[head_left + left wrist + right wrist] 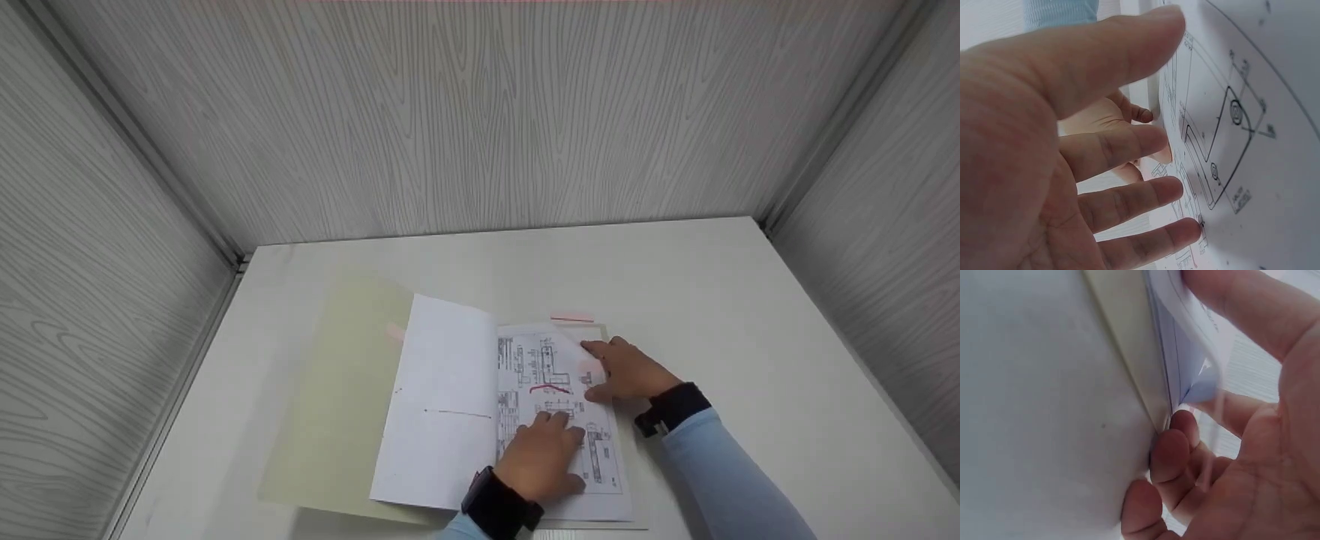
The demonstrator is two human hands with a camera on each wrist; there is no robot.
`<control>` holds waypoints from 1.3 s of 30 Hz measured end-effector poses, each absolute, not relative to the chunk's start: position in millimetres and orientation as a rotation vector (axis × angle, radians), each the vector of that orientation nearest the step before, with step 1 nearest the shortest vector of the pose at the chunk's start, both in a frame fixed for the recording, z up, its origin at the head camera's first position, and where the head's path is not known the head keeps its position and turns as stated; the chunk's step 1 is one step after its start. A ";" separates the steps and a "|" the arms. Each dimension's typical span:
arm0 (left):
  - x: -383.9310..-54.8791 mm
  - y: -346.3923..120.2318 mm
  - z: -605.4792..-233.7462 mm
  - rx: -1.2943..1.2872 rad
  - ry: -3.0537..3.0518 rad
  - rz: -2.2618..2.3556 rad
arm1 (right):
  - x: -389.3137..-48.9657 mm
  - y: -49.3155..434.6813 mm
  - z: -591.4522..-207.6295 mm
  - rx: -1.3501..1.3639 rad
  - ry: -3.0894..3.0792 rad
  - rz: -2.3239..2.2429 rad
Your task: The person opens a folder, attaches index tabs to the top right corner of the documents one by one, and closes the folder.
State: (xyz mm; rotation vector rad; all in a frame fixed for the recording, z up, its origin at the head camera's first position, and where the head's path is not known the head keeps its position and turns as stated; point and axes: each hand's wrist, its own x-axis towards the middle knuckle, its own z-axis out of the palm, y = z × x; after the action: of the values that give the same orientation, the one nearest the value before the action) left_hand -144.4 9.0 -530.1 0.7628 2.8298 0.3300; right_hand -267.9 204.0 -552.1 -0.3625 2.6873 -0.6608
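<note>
A folder with a pale yellow-green cover [322, 420] lies spread out on the table. On its right side is a page [600, 502] printed with technical drawings and marked with a red stroke. My left hand [541, 461] rests on this page, its fingers [1134, 202] extended and spread across the drawings in the left wrist view. At the page's right edge, my right hand [634, 371] pinches the sheet near its upper corner. The right wrist view has the thumb [1241, 298] over the bent sheet [1185, 309] and the other fingers at the edge below.
A turned white page [442, 367] with a thin dark line stands to the left, over the cover. Pink tabs [572, 318] stick out at the folder's top. The white table [750, 315] meets grey wood-grain panels [450, 112] behind and at both sides. Both wrists carry black bands.
</note>
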 end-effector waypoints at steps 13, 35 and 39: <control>-144.3 9.4 -525.8 0.771 2.842 0.350 | -265.6 224.6 -550.7 -0.162 2.399 -1.332; -130.3 7.3 -490.7 1.282 3.053 0.698 | -252.6 217.5 -543.2 -0.448 1.249 -1.747; -121.3 9.1 -477.7 1.459 3.032 0.856 | -247.6 202.9 -541.9 -0.567 1.195 -1.716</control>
State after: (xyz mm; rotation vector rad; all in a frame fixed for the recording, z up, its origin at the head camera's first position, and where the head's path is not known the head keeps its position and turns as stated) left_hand -121.3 9.1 -477.7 1.4587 3.0322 0.8555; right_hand -247.6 202.9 -541.9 -0.5666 1.1950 -1.7162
